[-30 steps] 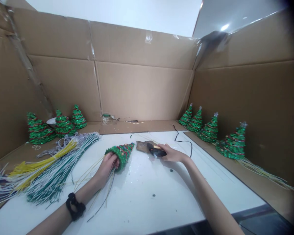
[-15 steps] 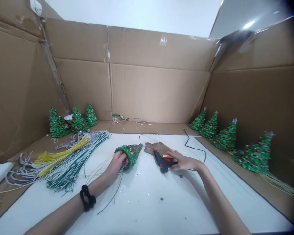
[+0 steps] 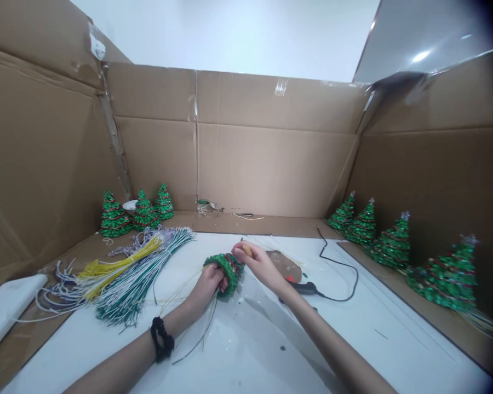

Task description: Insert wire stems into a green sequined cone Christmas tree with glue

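Note:
My left hand [image 3: 212,282] is closed on a small green Christmas tree [image 3: 229,267], its fingers in the open base. The tree lies on its side with its tip to the upper right, and thin yellowish and dark wires [image 3: 207,323] trail from the base. My right hand [image 3: 258,261] is pinched at the tip, with a short tan, wooden-looking handle [image 3: 247,250] between its fingers; the handle's working end is hidden. Beneath my right forearm a black and red hot glue gun [image 3: 306,288] rests on the white table, partly covered by the arm.
Bundles of green-white stems [image 3: 142,290] and yellow stems [image 3: 119,260] lie at left. Finished trees [image 3: 446,276] line the right side; others [image 3: 145,210] stand back left. A brown cardboard piece [image 3: 285,265] lies near the glue gun's black cord [image 3: 355,279]. Cardboard walls [image 3: 271,164] surround the table.
My right hand has left the glue gun and moved left to the tree's tip, keeping the tan handle. My left hand still holds the tree. The whole view has shifted slightly.

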A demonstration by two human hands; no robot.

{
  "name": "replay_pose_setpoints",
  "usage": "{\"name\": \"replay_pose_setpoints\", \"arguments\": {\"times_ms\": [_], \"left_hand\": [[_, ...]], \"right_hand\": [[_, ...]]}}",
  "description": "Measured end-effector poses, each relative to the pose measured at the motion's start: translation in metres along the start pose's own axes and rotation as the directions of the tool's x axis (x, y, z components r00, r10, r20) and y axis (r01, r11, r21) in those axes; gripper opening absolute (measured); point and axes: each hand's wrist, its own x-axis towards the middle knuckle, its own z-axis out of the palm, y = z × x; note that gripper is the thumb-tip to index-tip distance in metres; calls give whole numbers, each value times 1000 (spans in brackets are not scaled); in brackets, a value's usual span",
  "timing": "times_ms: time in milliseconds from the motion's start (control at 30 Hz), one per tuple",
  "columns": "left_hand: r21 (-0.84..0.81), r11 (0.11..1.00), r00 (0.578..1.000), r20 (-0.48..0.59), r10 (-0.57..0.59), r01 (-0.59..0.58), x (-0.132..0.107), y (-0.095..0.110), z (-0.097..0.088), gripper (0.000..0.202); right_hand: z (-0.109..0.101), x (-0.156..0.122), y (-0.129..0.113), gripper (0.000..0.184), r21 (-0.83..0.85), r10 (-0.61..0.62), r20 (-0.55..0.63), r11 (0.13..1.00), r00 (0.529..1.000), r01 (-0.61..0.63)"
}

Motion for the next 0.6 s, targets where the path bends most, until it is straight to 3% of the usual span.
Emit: {"name": "replay_pose_setpoints", "arguments": {"times_ms": [100,367,600], "left_hand": [[20,1000,1000,22,0,-1,-2,2,1,30],[1,1000,1000,14,-8,8,-4,-1,-2,30],[10,1000,1000,6,-22,22,-6,3,-1,29]], "right_hand": [[12,6,11,31,79,49,18,996,999,-50],[14,-3,30,33,217,146,16,965,989,-146],[13,-4,35,31,226,105,-5,969,994,-101]]}}
